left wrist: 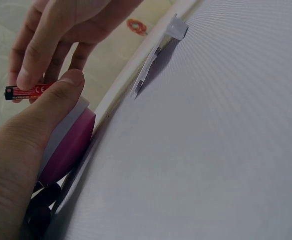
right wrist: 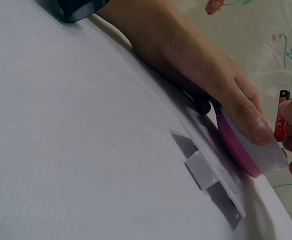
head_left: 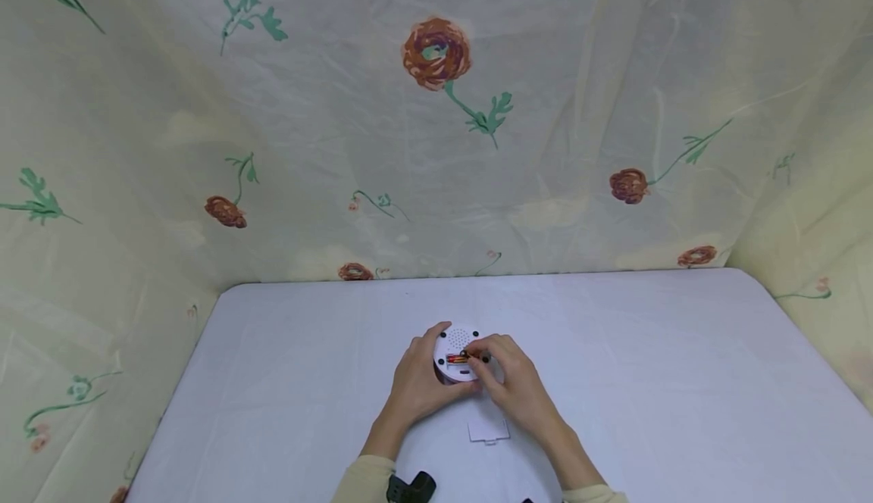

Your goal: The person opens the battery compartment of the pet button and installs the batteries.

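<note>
A round white device (head_left: pixel 458 336) with a pink side (left wrist: pixel 73 145) lies bottom up, showing speaker holes, dark feet and a battery bay. My left hand (head_left: pixel 416 385) grips it from the left, its thumb along the near edge. At least one red battery (head_left: pixel 455 359) shows in the bay. Between thumb and fingers, my right hand (head_left: pixel 514 382) pinches a red and black battery (left wrist: pixel 28 92) over the bay; both wrist views show that battery raised above the white underside. Part of the bay is hidden behind the right fingers.
A white battery cover (head_left: pixel 488 432) with a small tab lies on the white tabletop (head_left: pixel 273 382), just nearer me than the device. A flower-patterned sheet (head_left: pixel 314 109) hangs behind the table and at both sides. A black wrist camera (head_left: pixel 414 488) sits by the left sleeve.
</note>
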A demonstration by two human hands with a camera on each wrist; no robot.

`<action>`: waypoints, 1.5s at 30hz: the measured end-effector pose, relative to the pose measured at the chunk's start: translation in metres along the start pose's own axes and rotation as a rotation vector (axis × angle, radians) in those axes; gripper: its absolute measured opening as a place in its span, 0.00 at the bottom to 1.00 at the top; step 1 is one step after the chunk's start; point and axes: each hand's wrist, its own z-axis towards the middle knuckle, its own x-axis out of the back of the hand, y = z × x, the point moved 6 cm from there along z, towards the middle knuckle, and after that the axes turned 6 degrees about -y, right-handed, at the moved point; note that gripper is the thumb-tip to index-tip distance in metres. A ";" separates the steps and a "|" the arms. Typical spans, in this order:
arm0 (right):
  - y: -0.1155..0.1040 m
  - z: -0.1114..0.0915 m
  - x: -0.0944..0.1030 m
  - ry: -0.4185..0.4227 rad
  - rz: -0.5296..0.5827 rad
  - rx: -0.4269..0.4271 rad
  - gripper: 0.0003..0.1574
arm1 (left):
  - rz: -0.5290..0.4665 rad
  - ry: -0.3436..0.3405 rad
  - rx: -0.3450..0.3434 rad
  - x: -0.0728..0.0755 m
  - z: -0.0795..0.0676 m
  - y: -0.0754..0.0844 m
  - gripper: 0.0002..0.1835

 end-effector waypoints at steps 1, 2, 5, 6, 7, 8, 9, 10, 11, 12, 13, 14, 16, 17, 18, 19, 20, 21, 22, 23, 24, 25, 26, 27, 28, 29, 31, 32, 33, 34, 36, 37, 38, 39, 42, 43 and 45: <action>0.000 0.000 -0.001 -0.005 0.000 -0.005 0.11 | -0.001 0.004 -0.003 0.000 0.000 0.000 0.56; 0.000 0.000 -0.001 -0.009 -0.001 -0.004 0.11 | -0.001 0.007 -0.006 0.000 0.000 0.000 0.56; 0.001 0.000 -0.002 -0.023 0.003 -0.011 0.10 | 0.003 0.013 -0.015 0.001 0.000 0.001 0.56; 0.001 0.000 -0.003 -0.027 0.003 -0.016 0.10 | 0.004 0.014 -0.016 0.001 0.000 0.001 0.56; 0.001 0.000 -0.003 -0.025 0.004 -0.015 0.10 | 0.006 0.015 -0.016 0.001 0.000 0.001 0.55; 0.002 0.000 -0.003 -0.024 0.002 -0.014 0.10 | 0.007 0.014 -0.017 0.001 0.000 0.001 0.55; 0.002 0.000 -0.003 -0.030 0.002 -0.020 0.10 | 0.010 0.013 -0.016 0.001 0.000 0.001 0.55; 0.002 0.000 -0.004 -0.029 0.002 -0.022 0.10 | 0.014 0.011 -0.015 0.001 0.000 0.001 0.55; 0.002 0.000 -0.004 -0.028 0.003 -0.024 0.10 | 0.019 0.010 -0.014 0.000 0.000 0.001 0.55; 0.002 0.000 -0.004 -0.031 0.003 -0.027 0.10 | 0.023 0.009 -0.013 0.000 0.000 0.001 0.55; 0.002 0.000 -0.005 -0.031 0.001 -0.025 0.10 | 0.027 0.008 -0.012 0.000 0.000 0.001 0.54; 0.002 0.000 -0.005 -0.037 0.002 -0.031 0.10 | 0.030 0.006 -0.009 -0.001 0.000 0.001 0.54; 0.002 0.000 -0.006 -0.037 0.002 -0.028 0.09 | 0.033 0.004 -0.005 -0.001 0.000 0.001 0.54; 0.002 0.000 -0.006 -0.039 0.001 -0.025 0.09 | 0.031 0.002 -0.002 -0.001 0.000 0.001 0.54; 0.002 0.000 -0.007 -0.038 -0.001 -0.021 0.09 | 0.028 0.001 0.000 -0.001 0.000 0.001 0.54; 0.002 0.000 -0.007 -0.036 -0.002 -0.018 0.09 | 0.027 0.000 0.002 -0.001 0.000 0.001 0.54; 0.003 0.001 -0.007 -0.037 -0.002 -0.017 0.09 | 0.026 0.001 0.001 -0.001 0.000 0.001 0.54; 0.003 0.001 -0.007 -0.035 -0.005 -0.013 0.09 | 0.028 0.003 -0.001 -0.001 0.000 0.001 0.53; 0.003 0.001 -0.008 -0.033 -0.009 -0.011 0.09 | 0.029 0.007 -0.007 0.000 0.000 0.002 0.53; 0.003 0.001 -0.008 -0.033 -0.014 -0.010 0.09 | 0.032 0.011 -0.011 0.000 0.000 0.002 0.53; 0.003 0.001 -0.008 -0.031 -0.017 -0.010 0.08 | 0.033 0.015 -0.016 0.000 0.000 0.002 0.53; 0.002 0.000 -0.009 -0.030 -0.020 -0.009 0.08 | 0.035 0.018 -0.020 0.000 0.000 0.003 0.52; 0.002 0.000 -0.009 -0.028 -0.024 -0.011 0.08 | 0.037 0.020 -0.021 0.000 0.000 0.003 0.52; 0.002 0.000 -0.010 -0.026 -0.029 -0.013 0.08 | 0.037 0.022 -0.024 0.001 0.000 0.003 0.52; 0.001 0.000 -0.010 -0.024 -0.034 -0.014 0.08 | 0.036 0.022 -0.024 0.001 -0.001 0.003 0.52; 0.001 -0.001 -0.011 -0.026 -0.036 -0.020 0.08 | 0.035 0.018 -0.016 0.000 -0.001 0.003 0.52; 0.001 -0.002 -0.012 -0.028 -0.040 -0.031 0.08 | 0.037 0.013 -0.008 -0.001 -0.002 0.003 0.52; 0.001 -0.002 -0.012 -0.029 -0.043 -0.035 0.08 | 0.037 0.012 -0.006 -0.001 -0.002 0.003 0.52; 0.001 -0.003 -0.013 -0.029 -0.045 -0.037 0.08 | 0.037 0.013 -0.005 -0.001 -0.002 0.003 0.51; 0.001 -0.003 -0.013 -0.028 -0.044 -0.036 0.08 | 0.038 0.013 -0.004 -0.001 -0.002 0.003 0.51; 0.001 -0.003 -0.014 -0.020 -0.045 -0.031 0.09 | 0.039 0.018 -0.008 -0.001 -0.001 0.003 0.51; 0.000 -0.002 -0.014 -0.015 -0.046 -0.025 0.09 | 0.035 0.021 -0.011 -0.001 -0.001 0.003 0.51; 0.000 -0.002 -0.014 -0.009 -0.049 -0.018 0.09 | 0.033 0.025 -0.013 -0.001 0.000 0.004 0.51; 0.000 -0.002 -0.014 -0.003 -0.054 -0.013 0.09 | 0.031 0.028 -0.015 0.000 0.000 0.004 0.50; -0.001 -0.002 -0.015 0.007 -0.053 -0.007 0.08 | 0.028 0.036 -0.021 0.001 0.000 0.005 0.50; -0.001 -0.002 -0.015 0.009 -0.048 -0.012 0.08 | 0.028 0.038 -0.023 0.001 0.000 0.005 0.50; 0.000 -0.002 -0.015 0.009 -0.036 -0.036 0.08 | 0.035 0.040 -0.027 0.001 0.000 0.005 0.49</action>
